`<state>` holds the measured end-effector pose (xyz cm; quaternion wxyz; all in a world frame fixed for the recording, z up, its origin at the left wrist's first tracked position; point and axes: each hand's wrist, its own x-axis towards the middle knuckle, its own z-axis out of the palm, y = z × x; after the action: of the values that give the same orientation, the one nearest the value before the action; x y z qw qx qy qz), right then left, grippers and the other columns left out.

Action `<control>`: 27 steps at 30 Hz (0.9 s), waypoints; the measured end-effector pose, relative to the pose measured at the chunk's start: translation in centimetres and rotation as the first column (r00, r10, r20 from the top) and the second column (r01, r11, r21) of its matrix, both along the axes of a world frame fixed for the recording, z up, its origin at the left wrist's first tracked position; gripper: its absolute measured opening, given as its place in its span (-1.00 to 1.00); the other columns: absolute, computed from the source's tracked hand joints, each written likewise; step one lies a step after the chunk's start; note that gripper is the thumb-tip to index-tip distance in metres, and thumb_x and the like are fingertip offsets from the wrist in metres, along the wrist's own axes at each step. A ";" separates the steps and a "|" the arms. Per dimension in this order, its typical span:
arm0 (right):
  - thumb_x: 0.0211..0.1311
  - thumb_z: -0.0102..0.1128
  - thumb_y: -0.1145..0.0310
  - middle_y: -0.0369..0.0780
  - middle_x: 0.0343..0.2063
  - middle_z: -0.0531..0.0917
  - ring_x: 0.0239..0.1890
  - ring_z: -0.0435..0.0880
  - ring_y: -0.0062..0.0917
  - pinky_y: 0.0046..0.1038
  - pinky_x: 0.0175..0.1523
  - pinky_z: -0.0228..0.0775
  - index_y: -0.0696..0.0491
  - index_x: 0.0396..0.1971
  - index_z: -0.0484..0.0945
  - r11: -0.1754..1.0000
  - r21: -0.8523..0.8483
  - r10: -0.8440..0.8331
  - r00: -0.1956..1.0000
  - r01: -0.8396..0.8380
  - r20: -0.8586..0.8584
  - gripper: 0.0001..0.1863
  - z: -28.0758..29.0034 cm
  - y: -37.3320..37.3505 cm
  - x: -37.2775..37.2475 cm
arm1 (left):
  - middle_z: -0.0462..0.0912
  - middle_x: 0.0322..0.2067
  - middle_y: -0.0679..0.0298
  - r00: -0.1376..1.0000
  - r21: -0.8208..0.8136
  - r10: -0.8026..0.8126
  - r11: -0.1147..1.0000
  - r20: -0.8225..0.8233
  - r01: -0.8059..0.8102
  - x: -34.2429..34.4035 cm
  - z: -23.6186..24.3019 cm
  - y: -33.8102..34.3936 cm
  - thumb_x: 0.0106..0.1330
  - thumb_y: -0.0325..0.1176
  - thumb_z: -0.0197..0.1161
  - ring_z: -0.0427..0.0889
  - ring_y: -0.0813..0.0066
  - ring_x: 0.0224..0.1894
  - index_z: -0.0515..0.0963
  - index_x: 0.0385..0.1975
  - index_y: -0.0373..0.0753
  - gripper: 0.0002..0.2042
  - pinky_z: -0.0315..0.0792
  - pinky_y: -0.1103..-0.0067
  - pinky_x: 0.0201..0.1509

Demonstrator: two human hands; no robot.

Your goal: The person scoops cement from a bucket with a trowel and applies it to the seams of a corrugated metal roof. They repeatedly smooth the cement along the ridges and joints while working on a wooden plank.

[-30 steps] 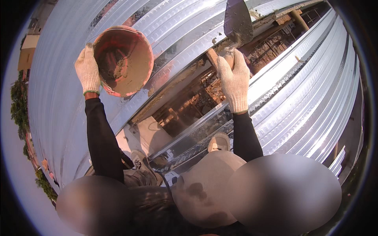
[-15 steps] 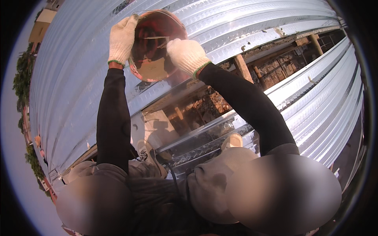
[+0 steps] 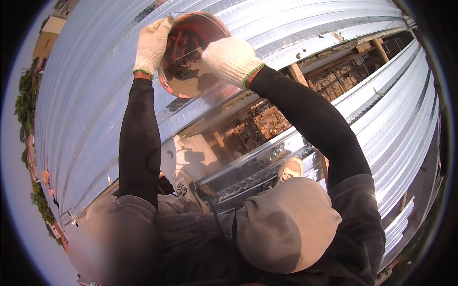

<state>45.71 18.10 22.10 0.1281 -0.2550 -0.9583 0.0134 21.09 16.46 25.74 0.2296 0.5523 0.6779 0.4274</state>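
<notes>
My left hand (image 3: 151, 47), in a white knit glove, grips the upper left rim and wire handle of a red bucket (image 3: 215, 25), which is tilted toward me and holds grey mortar (image 3: 188, 75). My gloved right hand (image 3: 231, 59) is closed on a trowel at the bucket's right side, in front of its mouth. The trowel (image 3: 190, 54) is inside the bucket, its blade mostly hidden or hard to make out against the dark inside and my fingers.
Ribbed silver metal sheeting (image 3: 86, 124) lies all around, with an open gap showing timber posts (image 3: 379, 50) and rubble (image 3: 269, 119) below. My shoes stand near a pale concrete surface (image 3: 193, 145) at the gap's edge. Trees (image 3: 26, 105) show beyond the left edge.
A second ago the trowel was raised at upper right; my right hand has since moved left, putting it into the bucket. My left hand has moved the bucket up and right, tilting it.
</notes>
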 end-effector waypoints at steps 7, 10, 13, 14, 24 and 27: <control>0.21 0.54 0.33 -0.10 -0.29 0.86 -0.15 0.96 -0.17 -0.09 -0.16 0.80 0.10 -0.08 0.90 0.998 -0.036 0.057 0.984 -0.052 0.168 -0.70 -2.7 -2.0 1.1 | 0.86 -0.24 0.22 0.993 -0.034 -0.105 0.994 -0.051 0.103 1.4 0.7 2.0 0.68 0.04 0.26 0.69 0.46 -0.18 0.81 0.04 -0.37 -0.50 0.61 0.42 0.05; 0.19 0.54 0.34 -0.08 -0.30 0.85 -0.20 0.96 -0.21 -0.16 -0.20 0.79 0.10 -0.15 0.87 0.997 0.035 -0.072 0.995 0.070 0.074 -0.74 -1.5 -0.4 0.8 | 0.86 -0.24 0.15 0.994 -0.041 -0.090 0.995 -0.057 0.087 1.2 0.9 2.2 0.68 0.05 0.23 0.74 0.39 -0.18 0.81 0.03 -0.35 -0.50 0.62 0.39 0.05; 0.28 0.46 0.33 -0.07 -0.28 0.83 -0.22 0.95 -0.24 -0.23 -0.23 0.78 0.09 -0.16 0.84 0.962 0.167 -0.206 0.975 0.217 -0.077 -0.79 -1.1 0.6 0.4 | 0.86 -0.25 0.10 0.961 -0.087 -0.188 0.981 -0.202 0.174 2.0 1.5 3.0 0.68 0.09 0.21 0.76 0.30 -0.20 0.81 0.03 -0.32 -0.48 0.62 0.36 0.06; 0.30 0.45 0.33 -0.08 -0.27 0.82 -0.21 0.95 -0.24 -0.22 -0.23 0.78 0.09 -0.13 0.84 0.964 0.145 -0.215 0.975 0.222 -0.058 -0.78 -2.4 0.2 0.6 | 0.85 -0.25 0.03 0.957 -0.082 -0.198 0.979 -0.212 0.184 2.4 1.3 3.5 0.67 0.12 0.19 0.75 0.20 -0.21 0.80 0.04 -0.30 -0.47 0.62 0.32 0.07; 0.38 0.36 0.34 -0.04 -0.25 0.89 -0.17 0.95 -0.14 -0.14 -0.11 0.81 0.04 -0.16 0.89 0.964 0.256 -0.077 0.997 0.071 0.015 -0.81 3.7 1.8 3.4 | 0.88 -0.17 0.05 0.930 -0.173 -0.268 0.958 -0.252 0.229 2.4 0.9 6.2 0.68 0.14 0.18 0.81 0.26 -0.10 0.80 0.08 -0.33 -0.43 0.63 0.33 0.12; 0.38 0.36 0.32 -0.04 -0.24 0.90 -0.17 0.95 -0.13 -0.13 -0.11 0.81 0.04 -0.17 0.88 0.940 0.335 -0.088 0.994 0.063 0.061 -0.81 9.3 1.8 2.8 | 0.88 -0.16 0.05 0.900 -0.166 -0.344 0.936 -0.267 0.309 1.2 2.0 6.1 0.68 0.15 0.18 0.82 0.24 -0.09 0.80 0.08 -0.32 -0.43 0.63 0.32 0.13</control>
<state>48.48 19.87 31.43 0.1334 -0.2666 -0.9405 -0.1630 22.33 22.53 27.76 0.2281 0.7005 0.6262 0.2553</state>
